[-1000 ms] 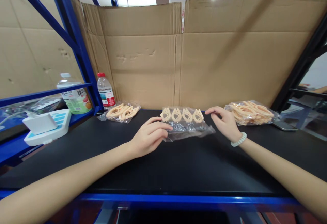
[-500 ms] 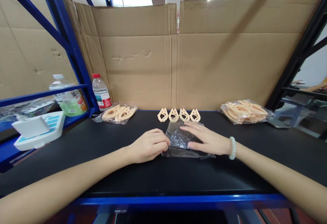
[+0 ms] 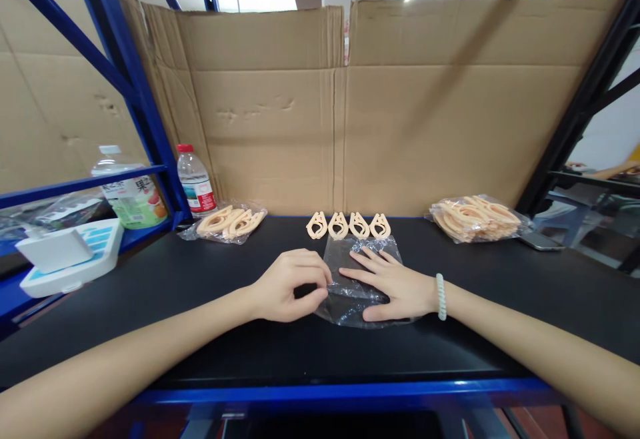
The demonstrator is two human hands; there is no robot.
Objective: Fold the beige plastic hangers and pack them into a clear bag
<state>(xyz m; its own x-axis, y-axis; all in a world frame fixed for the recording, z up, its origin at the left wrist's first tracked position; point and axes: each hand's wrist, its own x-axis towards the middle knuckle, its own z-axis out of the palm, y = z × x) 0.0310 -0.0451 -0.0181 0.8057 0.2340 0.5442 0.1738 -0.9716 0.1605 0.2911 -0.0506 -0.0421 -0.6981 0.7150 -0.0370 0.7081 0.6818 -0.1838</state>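
Note:
A clear plastic bag (image 3: 345,285) lies flat on the black tabletop in front of me. My left hand (image 3: 293,285) is at its left edge, fingers curled and thumb tip close to the fingertips, pinching the film there. My right hand (image 3: 395,287), with a pale coiled band on its wrist, rests on the bag with fingers spread and palm down. Just beyond the bag's far edge, several cream plastic clips (image 3: 338,225) with round openings stand in a row.
At the back left lies a bag of cream clips (image 3: 233,223), beside a red-capped water bottle (image 3: 196,182). A fuller bag of clips (image 3: 477,219) lies at the back right, near a flat grey device (image 3: 543,243). Cardboard (image 3: 270,112) walls off the back; a white power strip (image 3: 75,262) is left.
My right hand has come slightly nearer and spread its fingers flat on the bag. The bag looks smoother and extends nearer to me. My left hand's thumb has moved away from its curled fingers.

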